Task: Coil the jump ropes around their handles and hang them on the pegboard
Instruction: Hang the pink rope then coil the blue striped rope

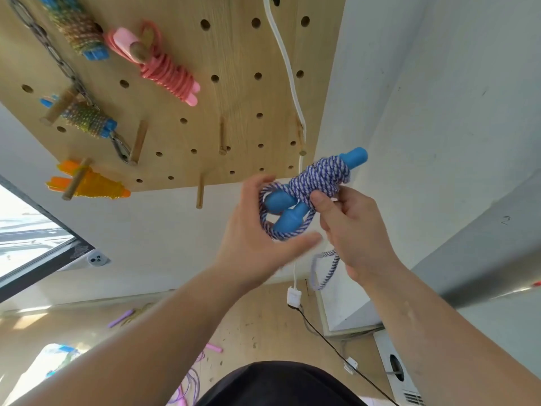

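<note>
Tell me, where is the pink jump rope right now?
In the head view, the pink jump rope hangs coiled on the pegboard, upper left, just right of the rainbow rope with blue handles.

Bright daylight enters from the window (26, 230) at left, overexposed; wide-angle bending at edges; left hand (257, 230) motion-blurred.

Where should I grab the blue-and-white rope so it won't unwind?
Grip the rope around its coiled middle, coming from below-right like the right hand. Squeezing there probably pins the wraps; the smooth blue handles stick out bare.
</note>
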